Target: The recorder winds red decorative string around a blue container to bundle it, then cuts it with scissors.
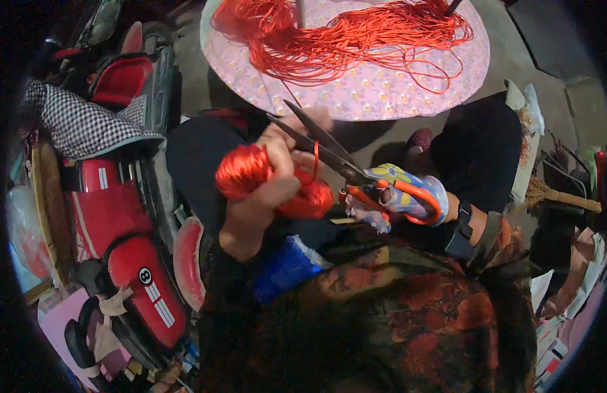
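My left hand (277, 191), blurred in part, is closed around a bundle of shiny red cord (243, 171) above my lap. The cord bulges out on both sides of the fingers. My right hand (411, 187), in a flowered glove with fingers covered in cloth, grips a pair of scissors (326, 149) by the orange handles. Its dark blades are parted and point up and left, close to the left fingers. A short loop of red cord stands up by the blades. Whether the blades touch it I cannot tell.
Beyond my knees, a round table with a pink patterned cover (303, 98) bears a long heap of red cord (356, 39). A blue sleeve-like piece (287, 268) lies against my lap. On the left is a red ride-on vehicle (146, 288) with a checked cloth (94, 124); a straw broom (559, 196) is right.
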`<state>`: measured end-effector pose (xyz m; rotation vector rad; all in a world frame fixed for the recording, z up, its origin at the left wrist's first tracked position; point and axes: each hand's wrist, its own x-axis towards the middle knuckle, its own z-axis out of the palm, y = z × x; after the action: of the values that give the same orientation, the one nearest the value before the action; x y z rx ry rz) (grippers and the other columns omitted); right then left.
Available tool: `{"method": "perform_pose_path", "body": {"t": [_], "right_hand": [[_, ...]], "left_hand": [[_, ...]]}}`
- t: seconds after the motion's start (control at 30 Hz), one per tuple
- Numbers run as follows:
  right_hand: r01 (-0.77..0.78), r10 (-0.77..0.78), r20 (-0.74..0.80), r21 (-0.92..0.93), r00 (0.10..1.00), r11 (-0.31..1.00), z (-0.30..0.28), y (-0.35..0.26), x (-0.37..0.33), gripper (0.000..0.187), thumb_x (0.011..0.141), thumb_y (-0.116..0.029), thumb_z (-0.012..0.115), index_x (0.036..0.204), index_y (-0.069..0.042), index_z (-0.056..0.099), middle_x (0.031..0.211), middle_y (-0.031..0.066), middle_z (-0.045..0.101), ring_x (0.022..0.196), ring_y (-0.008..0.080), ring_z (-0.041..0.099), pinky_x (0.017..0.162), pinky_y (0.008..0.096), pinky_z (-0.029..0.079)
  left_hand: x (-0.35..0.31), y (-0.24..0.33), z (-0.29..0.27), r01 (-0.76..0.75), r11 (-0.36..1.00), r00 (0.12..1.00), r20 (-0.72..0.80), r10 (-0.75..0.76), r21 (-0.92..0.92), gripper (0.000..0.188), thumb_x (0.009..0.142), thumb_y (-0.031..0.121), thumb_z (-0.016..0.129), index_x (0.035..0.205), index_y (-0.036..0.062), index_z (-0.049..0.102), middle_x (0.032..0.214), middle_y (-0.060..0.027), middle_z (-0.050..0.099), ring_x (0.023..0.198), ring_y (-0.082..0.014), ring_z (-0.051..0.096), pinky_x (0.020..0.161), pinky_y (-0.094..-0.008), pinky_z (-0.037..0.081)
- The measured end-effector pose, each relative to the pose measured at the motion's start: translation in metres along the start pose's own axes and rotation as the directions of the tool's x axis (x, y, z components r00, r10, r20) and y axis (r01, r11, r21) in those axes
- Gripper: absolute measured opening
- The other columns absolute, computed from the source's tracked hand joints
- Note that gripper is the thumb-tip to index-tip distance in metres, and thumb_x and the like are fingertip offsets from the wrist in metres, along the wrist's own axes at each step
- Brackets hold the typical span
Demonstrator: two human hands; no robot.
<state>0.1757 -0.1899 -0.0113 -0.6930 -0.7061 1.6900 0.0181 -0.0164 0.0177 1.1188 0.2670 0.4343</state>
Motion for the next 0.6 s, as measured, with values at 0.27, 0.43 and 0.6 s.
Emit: {"method": "perform_pose_path", "body": {"t": [0.27,0.43,0.6], "right_hand": [[0.189,-0.189,-0.004,0.015,0.982,0.982,-0.015,0.010,-0.013,0.040,0.097,-0.044,0.053,0.089,-0.005,0.058,0.061,-0.0039,0.053,0.049,0.0040,0.048,0.043,0.0206,0.036],[0.245,-0.241,0.046,-0.122,0.969,0.962,-0.017,0.017,-0.025,0.036,0.097,-0.037,0.053,0.096,-0.001,0.060,0.073,0.0049,0.062,0.062,0.0097,0.058,0.055,0.0255,0.047],[0.290,-0.292,-0.014,-0.086,0.956,0.953,-0.006,0.021,-0.034,0.039,0.096,-0.040,0.055,0.091,-0.002,0.060,0.065,0.0005,0.057,0.054,0.0063,0.053,0.047,0.0222,0.040]], "left_hand": [[-0.005,-0.013,0.003,0.073,0.973,0.991,-0.122,-0.047,0.221,0.016,0.083,0.004,0.059,0.073,0.0067,0.048,0.069,-0.0044,0.051,0.062,-0.0126,0.050,0.060,-0.0280,0.042],[0.000,-0.008,0.022,-0.034,0.983,0.998,0.063,0.023,0.179,0.016,0.083,0.004,0.057,0.073,0.0058,0.045,0.064,-0.0049,0.046,0.056,-0.0141,0.045,0.056,-0.0281,0.038],[0.005,-0.011,0.032,-0.073,0.949,0.990,0.139,0.031,0.308,0.016,0.078,0.000,0.058,0.070,0.0049,0.045,0.064,-0.0073,0.050,0.057,-0.0165,0.049,0.058,-0.0293,0.042]]}}
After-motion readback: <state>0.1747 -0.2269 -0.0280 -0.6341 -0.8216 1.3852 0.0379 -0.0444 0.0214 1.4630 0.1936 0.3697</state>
